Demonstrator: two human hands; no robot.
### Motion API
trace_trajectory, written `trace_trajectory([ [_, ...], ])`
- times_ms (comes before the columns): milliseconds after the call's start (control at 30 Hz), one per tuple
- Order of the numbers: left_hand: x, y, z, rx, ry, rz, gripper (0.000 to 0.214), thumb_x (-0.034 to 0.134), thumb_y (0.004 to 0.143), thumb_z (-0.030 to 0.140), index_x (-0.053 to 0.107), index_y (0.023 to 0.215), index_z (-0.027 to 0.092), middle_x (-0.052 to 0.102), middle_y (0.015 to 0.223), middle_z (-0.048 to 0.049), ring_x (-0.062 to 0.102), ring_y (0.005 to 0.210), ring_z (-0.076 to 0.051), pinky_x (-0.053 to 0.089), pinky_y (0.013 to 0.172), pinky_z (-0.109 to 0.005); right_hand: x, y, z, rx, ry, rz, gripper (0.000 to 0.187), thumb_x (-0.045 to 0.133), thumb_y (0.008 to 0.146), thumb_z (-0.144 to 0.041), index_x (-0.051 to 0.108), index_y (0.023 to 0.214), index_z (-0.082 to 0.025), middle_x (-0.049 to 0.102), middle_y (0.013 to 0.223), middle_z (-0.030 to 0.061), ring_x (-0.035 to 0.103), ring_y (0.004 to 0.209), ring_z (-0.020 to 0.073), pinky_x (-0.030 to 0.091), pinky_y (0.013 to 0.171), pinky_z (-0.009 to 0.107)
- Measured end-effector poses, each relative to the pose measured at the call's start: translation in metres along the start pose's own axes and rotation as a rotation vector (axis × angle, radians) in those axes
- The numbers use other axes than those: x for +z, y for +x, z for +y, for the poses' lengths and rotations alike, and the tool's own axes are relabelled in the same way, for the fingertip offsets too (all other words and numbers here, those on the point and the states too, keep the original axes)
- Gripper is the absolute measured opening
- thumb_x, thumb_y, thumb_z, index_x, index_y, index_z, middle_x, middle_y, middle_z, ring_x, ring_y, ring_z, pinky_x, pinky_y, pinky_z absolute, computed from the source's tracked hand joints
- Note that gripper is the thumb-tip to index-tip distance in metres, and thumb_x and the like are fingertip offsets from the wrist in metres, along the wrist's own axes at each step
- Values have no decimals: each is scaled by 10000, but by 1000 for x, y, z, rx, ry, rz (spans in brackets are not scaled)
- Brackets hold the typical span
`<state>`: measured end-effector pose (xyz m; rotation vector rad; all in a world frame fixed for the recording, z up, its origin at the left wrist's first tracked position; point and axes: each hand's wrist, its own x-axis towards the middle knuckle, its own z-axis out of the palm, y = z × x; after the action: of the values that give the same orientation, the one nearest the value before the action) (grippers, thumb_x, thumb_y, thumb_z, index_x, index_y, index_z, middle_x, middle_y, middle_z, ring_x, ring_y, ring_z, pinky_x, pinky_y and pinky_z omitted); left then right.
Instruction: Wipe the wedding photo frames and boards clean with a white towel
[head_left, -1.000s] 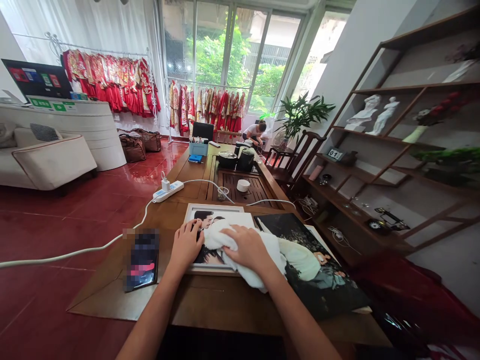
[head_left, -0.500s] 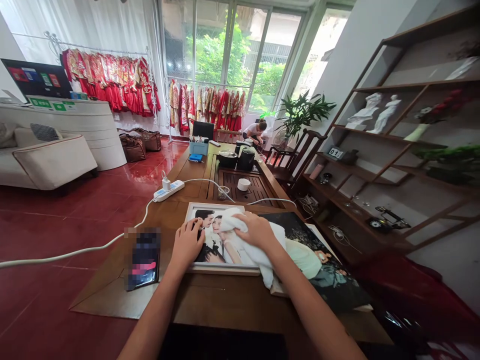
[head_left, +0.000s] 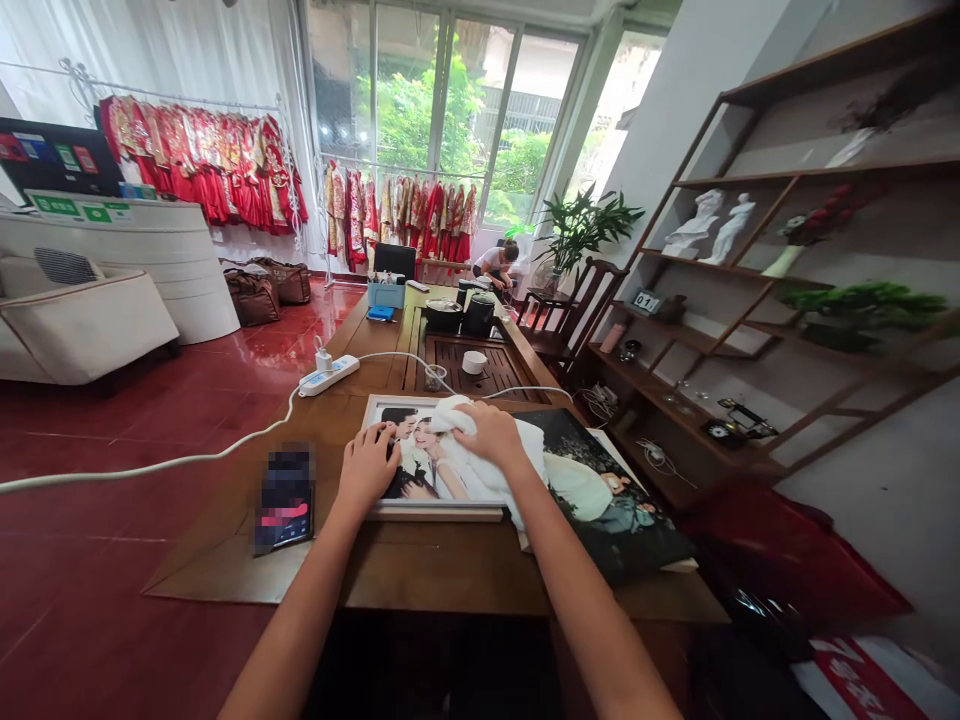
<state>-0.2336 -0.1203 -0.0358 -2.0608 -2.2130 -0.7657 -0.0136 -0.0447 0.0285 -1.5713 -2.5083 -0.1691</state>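
Observation:
A white-framed photo [head_left: 420, 475] of a couple lies face up on the wooden table [head_left: 420, 565]. My left hand [head_left: 367, 462] rests with its fingers spread over the frame's left side. Bunched in my right hand [head_left: 487, 432] is a white cloth [head_left: 531, 450], pressed on the upper right of the photo, its loose part trailing over the frame's right edge. That edge is hidden under the cloth. Partly beneath the cloth, on the right, lies a larger dark photo print [head_left: 600, 500] with a pale dress in it.
A phone [head_left: 285, 505] lies at the left of the table. Beyond the frame are a power strip [head_left: 330, 375] with a white cord, a tea tray [head_left: 517, 375], a white cup [head_left: 473, 362] and a kettle [head_left: 478, 314]. Shelves [head_left: 750, 350] stand right; a person [head_left: 495, 262] sits far back.
The whole view has shifted slightly, so the table and shelves appear further left. Both hands stay on the frame, the right still with the cloth at the photo's upper right.

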Motion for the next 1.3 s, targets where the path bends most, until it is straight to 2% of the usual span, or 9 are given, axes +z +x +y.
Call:
trace_trajectory([
  [267, -1, -6, 3, -2, 7, 3, 382, 374, 916, 358, 520, 1261, 285, 508, 1340, -43, 437, 1214, -237, 350, 984, -394, -9, -19, -20, -89, 47, 0, 443, 530, 814, -480, 570, 1215, -295, 626, 1113, 62, 559, 1009, 226, 376, 840, 316],
  [467, -7, -7, 3, 23, 14, 0, 378, 418, 896, 318, 538, 1251, 267, 528, 1317, -54, 455, 1192, -236, 371, 958, -386, -15, -40, -52, -263, 92, 14, 424, 582, 774, -484, 597, 1167, -326, 633, 1085, 33, 571, 968, 209, 377, 846, 313],
  [600, -7, -7, -1, 39, 18, -35, 431, 460, 868, 258, 498, 1297, 276, 488, 1364, -59, 445, 1203, -232, 365, 961, -379, -15, -44, -57, -385, 156, 2, 436, 588, 768, -485, 590, 1174, -326, 615, 1137, 32, 564, 996, 221, 389, 853, 331],
  [667, -6, -7, -1, 35, 14, -35, 419, 456, 877, 287, 501, 1294, 282, 492, 1358, -57, 440, 1210, -228, 364, 963, -377, -15, -42, -52, -377, 172, -10, 431, 592, 769, -461, 584, 1183, -342, 607, 1162, 17, 566, 1013, 212, 392, 869, 322],
  [767, -4, -6, 0, 16, 7, -10, 377, 421, 901, 347, 532, 1257, 289, 516, 1328, -49, 445, 1205, -220, 364, 964, -376, -16, -32, -40, -266, 140, -24, 439, 598, 771, -446, 576, 1199, -349, 612, 1157, 10, 571, 1023, 195, 391, 885, 300],
  [867, -3, -5, 1, 5, -4, -2, 367, 402, 910, 373, 546, 1237, 287, 524, 1320, -44, 448, 1201, -219, 352, 977, -380, -15, -16, -27, -138, 98, -5, 444, 573, 792, -456, 568, 1214, -318, 620, 1136, 39, 566, 1043, 207, 395, 881, 310],
  [1000, -1, -6, 1, 4, -13, -1, 365, 389, 914, 377, 546, 1231, 283, 523, 1324, -44, 442, 1212, -222, 346, 985, -384, -12, 3, -16, -49, 73, 14, 441, 538, 813, -460, 577, 1206, -265, 620, 1111, 83, 571, 1032, 230, 408, 847, 328],
  [1133, -3, -7, 1, 14, -1, 9, 368, 382, 919, 379, 542, 1235, 281, 524, 1323, -44, 451, 1205, -223, 359, 972, -379, -12, -1, -24, -111, 89, 7, 436, 561, 797, -446, 582, 1203, -287, 628, 1112, 66, 573, 1033, 222, 404, 852, 319],
  [1300, -5, -7, 1, 17, 15, -4, 371, 346, 938, 343, 532, 1255, 290, 520, 1331, -46, 445, 1212, -214, 365, 968, -372, -16, -35, -45, -318, 147, -19, 427, 600, 767, -454, 594, 1179, -345, 635, 1124, 10, 572, 1026, 194, 392, 881, 296],
])
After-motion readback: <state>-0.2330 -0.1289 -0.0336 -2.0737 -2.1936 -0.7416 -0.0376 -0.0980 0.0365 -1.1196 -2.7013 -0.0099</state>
